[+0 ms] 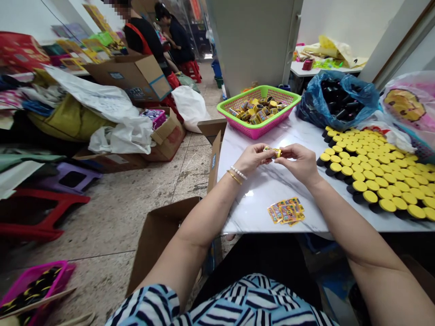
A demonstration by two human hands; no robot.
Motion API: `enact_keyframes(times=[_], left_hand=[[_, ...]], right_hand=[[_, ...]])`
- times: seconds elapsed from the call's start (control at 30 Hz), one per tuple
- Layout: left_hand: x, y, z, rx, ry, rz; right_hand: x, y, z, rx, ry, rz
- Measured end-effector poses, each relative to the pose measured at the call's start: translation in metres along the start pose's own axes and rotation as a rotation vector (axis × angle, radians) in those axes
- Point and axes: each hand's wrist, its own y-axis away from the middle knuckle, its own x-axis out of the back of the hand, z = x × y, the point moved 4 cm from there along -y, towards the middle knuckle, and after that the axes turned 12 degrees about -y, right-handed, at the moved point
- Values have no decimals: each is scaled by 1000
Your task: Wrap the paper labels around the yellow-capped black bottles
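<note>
Item: small yellow-and-black labelled jar (pixel 273 152) (print too small to read), held over the counter (pixel 258 201), mid-surface
Left hand (pixel 253 159): fingers pinching jar's left end
Right hand (pixel 296 163): fingers pinching its yellow end
Nearby: loose printed labels (pixel 286 211), yellow-capped black jars (pixel 374 179)

Bright, even light, edges bowed, left hand (pixel 253 159) perhaps slightly soft.

Lower centre, the blouse (pixel 217 303) has navy and white stripes. The white marble tabletop (pixel 258 203) shows grey veining. At upper centre, the basket (pixel 258 131) is pink with a lime-green rim. At right, the jars (pixel 370 196) are black with yellow lids.
</note>
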Motion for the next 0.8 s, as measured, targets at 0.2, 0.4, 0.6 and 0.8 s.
enact_keyframes(times=[0.2,0.4,0.6,0.8], left_hand=[[2,-2,-2,76,55,-102],[0,-2,-9,167,119,-28],[-6,2,4,0,40,18],[-12,1,-3,28,89,-65]], right_hand=[[-6,1,0,42,52,-29],[-2,0,-6,114,146,-38],[-11,7,9,-202,-166,99],[-14,7,3,-194,-257,99]])
